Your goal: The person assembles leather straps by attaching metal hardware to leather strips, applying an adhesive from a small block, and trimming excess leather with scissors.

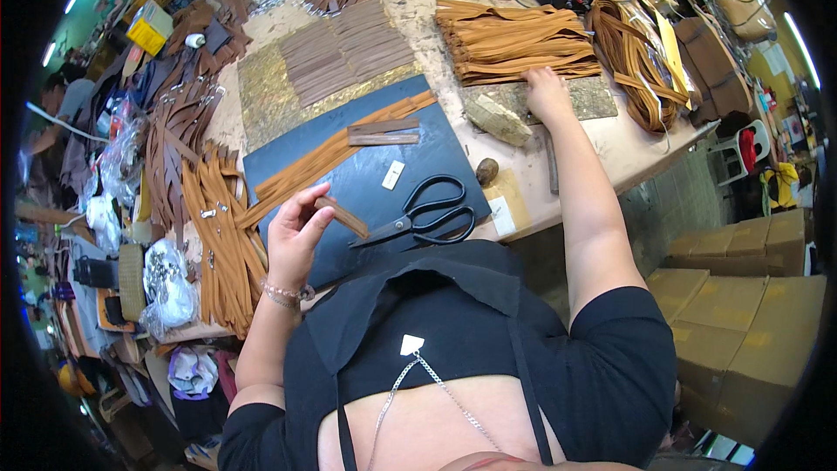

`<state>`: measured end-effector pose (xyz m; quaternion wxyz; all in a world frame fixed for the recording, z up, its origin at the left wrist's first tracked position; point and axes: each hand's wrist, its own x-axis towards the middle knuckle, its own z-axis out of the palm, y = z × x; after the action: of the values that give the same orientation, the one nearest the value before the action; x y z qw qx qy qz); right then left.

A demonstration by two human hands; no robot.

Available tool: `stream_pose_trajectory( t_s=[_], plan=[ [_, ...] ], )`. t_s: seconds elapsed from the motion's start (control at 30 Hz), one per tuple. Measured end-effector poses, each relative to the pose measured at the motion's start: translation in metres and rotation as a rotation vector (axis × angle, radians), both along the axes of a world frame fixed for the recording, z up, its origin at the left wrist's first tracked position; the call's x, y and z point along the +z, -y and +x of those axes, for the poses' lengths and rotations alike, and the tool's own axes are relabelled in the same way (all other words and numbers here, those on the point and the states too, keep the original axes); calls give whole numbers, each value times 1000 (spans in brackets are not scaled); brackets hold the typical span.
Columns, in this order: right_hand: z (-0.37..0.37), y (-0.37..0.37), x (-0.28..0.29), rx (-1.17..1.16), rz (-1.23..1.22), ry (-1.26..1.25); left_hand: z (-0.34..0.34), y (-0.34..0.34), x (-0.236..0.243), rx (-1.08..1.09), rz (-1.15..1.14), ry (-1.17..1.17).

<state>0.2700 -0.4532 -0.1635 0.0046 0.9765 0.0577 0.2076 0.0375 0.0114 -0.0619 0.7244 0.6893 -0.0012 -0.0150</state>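
Observation:
My left hand (296, 231), with a bracelet at the wrist, pinches a short brown leather strip (345, 217) between thumb and fingers above the dark cutting mat (340, 170). On that mat lie black-handled scissors (427, 216), a small white tag (393, 175), two short dark brown strips (384, 133) and long tan straps (323, 148). My right hand (549, 96) reaches far to the right, its bent fingers closed at the near edge of a stack of tan leather straps (514, 39). The fingertips are partly hidden against the straps.
A rough stone block (499, 119) and a dark round lump (487, 172) sit by my right forearm. Grey-brown strips (349, 48) lie in rows at the back. Tan straps (222, 235) hang at the left; coiled straps (641, 70) lie right. Cardboard boxes (741, 331) stand below right.

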Motion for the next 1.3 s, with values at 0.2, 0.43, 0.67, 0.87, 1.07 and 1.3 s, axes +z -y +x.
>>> stream_pose_trajectory(
  t_s=[0.2,0.43,0.67,0.87,1.07,1.3],
  plan=[
    [25,-14,25,-97,227,-164,5,1,-5,-47,56,-18],
    [57,-1,13,-111,81,-47,18,7,-2,-65,122,-64],
    [82,-20,43,-123,174,-174,28,9,-1,-92,118,-83],
    [93,-46,24,-93,126,-372,31,7,-3,-86,134,-56],
    [83,-44,-19,-93,238,-130,31,4,-5,-69,155,-65],
    [84,-38,-32,-51,288,64,38,7,-8,-68,160,-50]
  ],
)
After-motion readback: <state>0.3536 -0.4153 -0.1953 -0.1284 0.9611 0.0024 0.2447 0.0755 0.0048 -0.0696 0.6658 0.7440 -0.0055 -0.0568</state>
